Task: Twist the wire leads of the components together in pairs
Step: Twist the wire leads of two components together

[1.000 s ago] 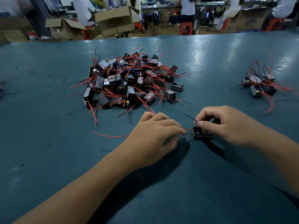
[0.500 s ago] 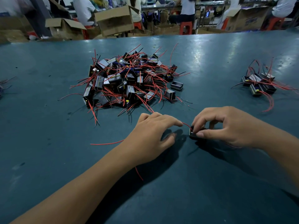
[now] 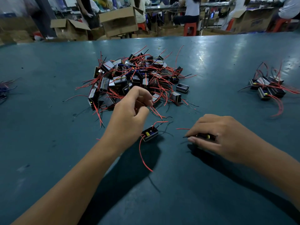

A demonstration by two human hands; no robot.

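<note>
Sprawling across the teal table [image 3: 48, 143], the tangled pile of components [image 3: 138, 78] now draws the left hand [image 3: 129, 117], which has left the right hand [image 3: 219, 137] and pinches a pile lead; the right grips one component [image 3: 205, 136] while another component [image 3: 150, 133] lies loose between them, suggesting a fresh pairing.

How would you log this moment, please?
left hand: pinches red lead | right hand: grips component | loose component: on table
</note>
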